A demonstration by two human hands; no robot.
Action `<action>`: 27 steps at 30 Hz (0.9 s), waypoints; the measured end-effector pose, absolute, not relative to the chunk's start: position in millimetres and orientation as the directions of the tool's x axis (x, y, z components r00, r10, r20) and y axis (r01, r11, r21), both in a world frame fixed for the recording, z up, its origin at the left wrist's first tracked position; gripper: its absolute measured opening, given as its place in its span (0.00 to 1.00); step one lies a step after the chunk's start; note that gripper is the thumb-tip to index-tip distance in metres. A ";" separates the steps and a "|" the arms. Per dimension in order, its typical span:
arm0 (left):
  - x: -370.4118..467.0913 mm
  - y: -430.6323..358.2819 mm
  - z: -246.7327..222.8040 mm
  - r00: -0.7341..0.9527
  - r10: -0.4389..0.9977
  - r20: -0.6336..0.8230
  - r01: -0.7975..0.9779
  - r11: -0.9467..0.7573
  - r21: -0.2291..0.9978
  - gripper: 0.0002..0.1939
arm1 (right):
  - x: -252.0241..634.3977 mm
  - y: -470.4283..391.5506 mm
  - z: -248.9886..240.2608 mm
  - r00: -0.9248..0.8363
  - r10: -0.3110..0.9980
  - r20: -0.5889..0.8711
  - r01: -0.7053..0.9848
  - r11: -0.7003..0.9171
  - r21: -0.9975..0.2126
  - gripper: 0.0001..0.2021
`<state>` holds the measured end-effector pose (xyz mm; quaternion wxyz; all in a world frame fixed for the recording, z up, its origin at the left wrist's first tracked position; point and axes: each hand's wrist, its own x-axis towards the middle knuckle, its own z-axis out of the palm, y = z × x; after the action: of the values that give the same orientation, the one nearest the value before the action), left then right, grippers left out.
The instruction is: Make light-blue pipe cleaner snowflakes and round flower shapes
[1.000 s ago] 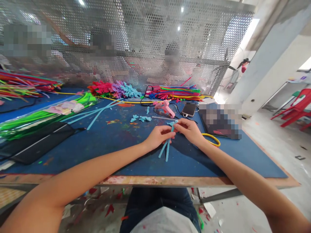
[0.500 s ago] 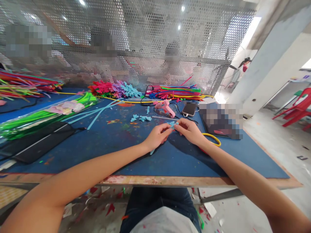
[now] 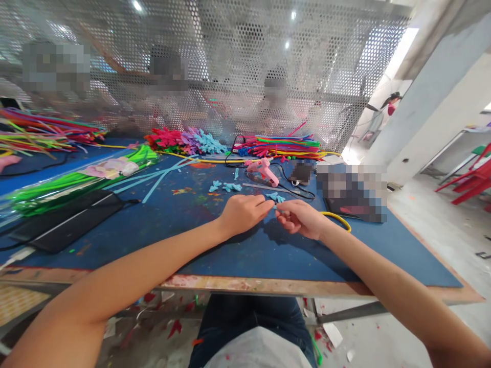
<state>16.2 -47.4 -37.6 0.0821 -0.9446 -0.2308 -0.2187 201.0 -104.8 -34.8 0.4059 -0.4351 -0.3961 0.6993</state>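
My left hand and my right hand meet over the blue mat, fingertips pinched together on a small light-blue pipe cleaner piece. Most of that piece is hidden inside my fingers. Just beyond my hands lie a few small light-blue folded pieces and two more light-blue pieces. A pink glue gun rests behind them with its black cord.
Long light-blue pipe cleaners and a green bundle lie at left beside a black pouch. Coloured pipe cleaner piles and finished shapes line the perforated metal screen. A yellow loop lies at right. People sit behind the screen.
The long light-blue ends that hung below my hands have disappeared into my grip. Both hands dropped slightly and turned, now pinching only a short tip between them.
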 end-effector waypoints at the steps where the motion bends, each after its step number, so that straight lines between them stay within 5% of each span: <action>1: 15.3 -46.4 -36.8 0.810 0.353 0.469 0.460 -0.878 -0.133 0.15 | 201.0 -105.3 -34.1 -0.333 0.884 -0.329 -0.276 -0.425 -0.862 0.09; 6: 13.4 -42.6 -35.5 0.826 0.057 0.561 0.350 -0.831 -0.432 0.11 | 201.1 -106.6 -32.7 -0.456 0.800 -0.389 -0.407 -0.577 -0.708 0.05; 11: 14.1 -42.7 -39.1 0.810 -0.091 0.579 0.251 -0.839 -0.483 0.09 | 193.7 -111.8 -37.4 -0.362 0.882 -0.302 -0.339 -0.427 -0.839 0.03; 13: 15.3 -45.4 -39.8 0.820 -0.015 0.572 0.223 -0.912 -0.343 0.10 | 190.3 -113.6 -39.5 -0.305 0.927 -0.217 -0.270 -0.302 -0.914 0.03; 16: 19.2 -51.4 -37.7 0.817 0.254 0.518 0.210 -0.967 0.143 0.11 | 187.8 -115.2 -41.0 -0.203 0.977 -0.064 -0.060 -0.078 -0.995 0.05; 18: 22.4 -54.2 -34.7 0.796 0.462 0.392 0.199 -0.811 0.551 0.11 | 188.6 -116.4 -40.4 -0.135 0.983 0.123 0.186 0.147 -0.971 0.07; 20: 24.7 -54.4 -31.7 0.799 0.574 0.181 0.177 -0.512 0.841 0.10 | 191.5 -118.4 -38.8 -0.162 0.913 0.376 0.457 0.407 -0.791 0.08; 22: 25.2 -52.3 -29.7 0.832 0.554 -0.040 0.187 -0.212 0.959 0.08 | 195.9 -120.7 -36.9 -0.358 0.751 0.556 0.615 0.637 -0.465 0.10; 24: 24.4 -49.3 -28.5 0.862 0.456 -0.221 0.248 0.001 0.969 0.08 | 200.2 -122.2 -35.5 -0.612 0.567 0.551 0.598 0.788 -0.148 0.11; 26: 23.3 -47.1 -27.6 0.866 0.358 -0.349 0.331 0.111 0.937 0.09 | 202.7 -122.0 -34.9 -0.746 0.478 0.464 0.532 0.846 -0.017 0.11; 27: 22.7 -46.5 -27.0 0.861 0.349 -0.369 0.351 0.118 0.929 0.09 | 202.9 -121.0 -34.8 -0.740 0.497 0.454 0.536 0.843 -0.048 0.11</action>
<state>22.7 -46.5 -27.0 -0.6996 -0.6642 -0.2634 0.0006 202.9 -121.0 -34.8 0.2310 -0.2772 -0.9316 -0.0428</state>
